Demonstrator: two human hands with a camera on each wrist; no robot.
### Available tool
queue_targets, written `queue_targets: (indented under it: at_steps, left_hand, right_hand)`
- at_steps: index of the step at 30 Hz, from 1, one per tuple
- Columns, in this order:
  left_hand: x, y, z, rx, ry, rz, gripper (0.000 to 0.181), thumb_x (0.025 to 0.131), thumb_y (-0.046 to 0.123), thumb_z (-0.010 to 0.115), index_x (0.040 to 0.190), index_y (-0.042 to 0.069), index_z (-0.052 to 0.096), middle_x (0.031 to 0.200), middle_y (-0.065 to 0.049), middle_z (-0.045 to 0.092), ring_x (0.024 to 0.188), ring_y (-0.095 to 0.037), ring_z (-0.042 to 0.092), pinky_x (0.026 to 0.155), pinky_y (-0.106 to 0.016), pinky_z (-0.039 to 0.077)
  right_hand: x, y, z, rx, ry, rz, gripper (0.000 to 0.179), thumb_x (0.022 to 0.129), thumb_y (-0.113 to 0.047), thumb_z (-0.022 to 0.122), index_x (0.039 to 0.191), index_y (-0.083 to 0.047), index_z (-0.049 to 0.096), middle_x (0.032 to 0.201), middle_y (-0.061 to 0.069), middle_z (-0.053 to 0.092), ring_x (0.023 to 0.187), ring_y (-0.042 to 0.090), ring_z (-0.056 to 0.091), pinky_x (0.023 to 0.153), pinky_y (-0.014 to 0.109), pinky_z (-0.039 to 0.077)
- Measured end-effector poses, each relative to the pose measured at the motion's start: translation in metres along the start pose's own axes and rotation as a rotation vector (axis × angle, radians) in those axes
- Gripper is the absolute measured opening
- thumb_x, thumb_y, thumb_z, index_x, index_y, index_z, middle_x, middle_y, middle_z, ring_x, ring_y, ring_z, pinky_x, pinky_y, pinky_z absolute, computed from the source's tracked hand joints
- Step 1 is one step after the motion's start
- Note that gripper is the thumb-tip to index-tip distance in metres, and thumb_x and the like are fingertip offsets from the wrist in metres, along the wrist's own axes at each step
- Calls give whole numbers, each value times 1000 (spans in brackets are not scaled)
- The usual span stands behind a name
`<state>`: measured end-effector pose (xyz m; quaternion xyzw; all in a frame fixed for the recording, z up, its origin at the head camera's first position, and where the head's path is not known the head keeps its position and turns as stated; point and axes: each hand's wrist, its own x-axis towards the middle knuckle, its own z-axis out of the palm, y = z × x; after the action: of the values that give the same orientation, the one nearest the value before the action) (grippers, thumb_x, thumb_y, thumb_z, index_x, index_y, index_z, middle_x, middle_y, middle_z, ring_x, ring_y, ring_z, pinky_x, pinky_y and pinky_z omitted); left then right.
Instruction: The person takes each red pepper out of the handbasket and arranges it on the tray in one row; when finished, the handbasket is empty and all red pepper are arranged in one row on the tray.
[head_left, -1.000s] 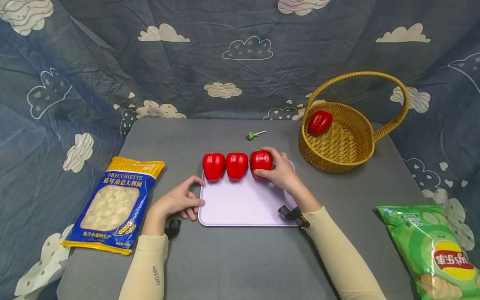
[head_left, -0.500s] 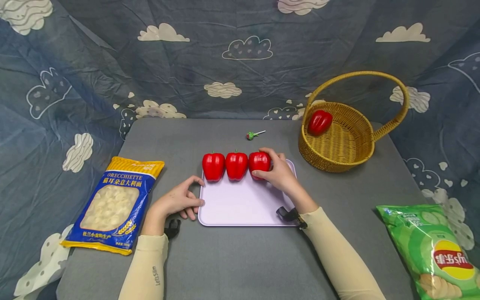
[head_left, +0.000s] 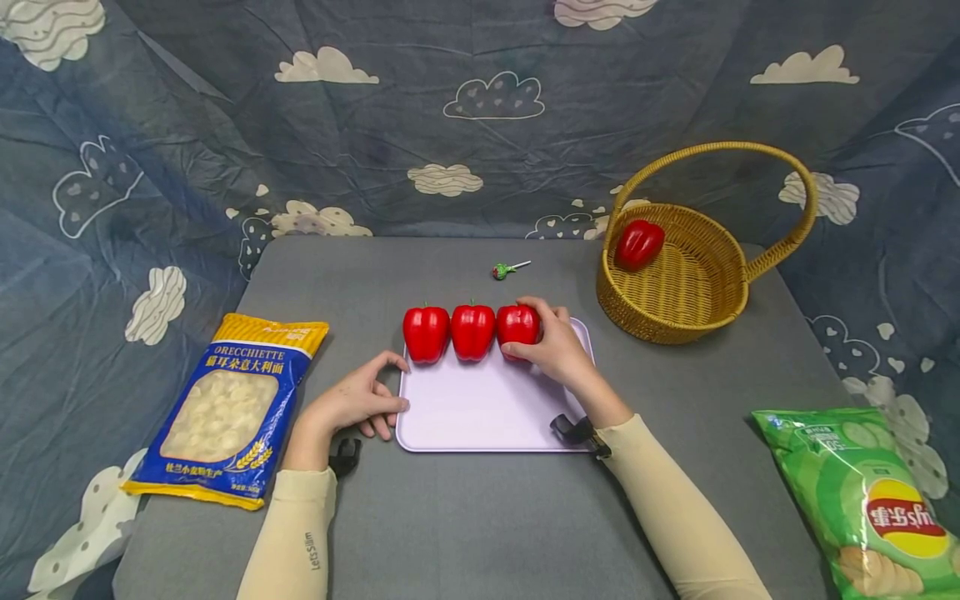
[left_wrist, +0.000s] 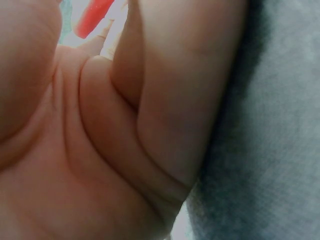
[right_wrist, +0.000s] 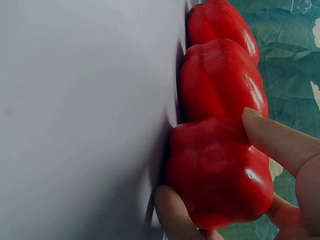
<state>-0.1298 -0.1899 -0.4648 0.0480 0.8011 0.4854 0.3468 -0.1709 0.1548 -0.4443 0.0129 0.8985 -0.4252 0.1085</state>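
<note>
Three red bell peppers stand in a row along the far side of a lilac tray. My right hand holds the rightmost bell pepper between thumb and fingers; in the right wrist view this bell pepper touches its neighbour. The middle bell pepper and the left bell pepper stand upright, stems at the back. My left hand rests at the tray's left edge, its thumb and index fingertip spread apart and touching the rim. Palm and fingers fill most of the left wrist view.
A wicker basket with a tall handle stands back right, with another red bell pepper inside. A lollipop lies behind the tray. An orecchiette bag lies left, a green chip bag right.
My right hand has shifted slightly left with the rightmost bell pepper, narrowing the gap to the middle one. The left hand has stayed put.
</note>
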Motion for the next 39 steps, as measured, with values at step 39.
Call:
queue_targets:
  at_steps: [39]
  left_hand:
    - [-1,1,0,9,5,7,62,98,26,76,148,24,39,82,-8,75,61,-21,74,55,-29,57]
  right_hand:
    - [-18,-9,-58,69,92,-77,88,92,-34,82,165,-30,33,162,24,34,146,47,45,108,67,50]
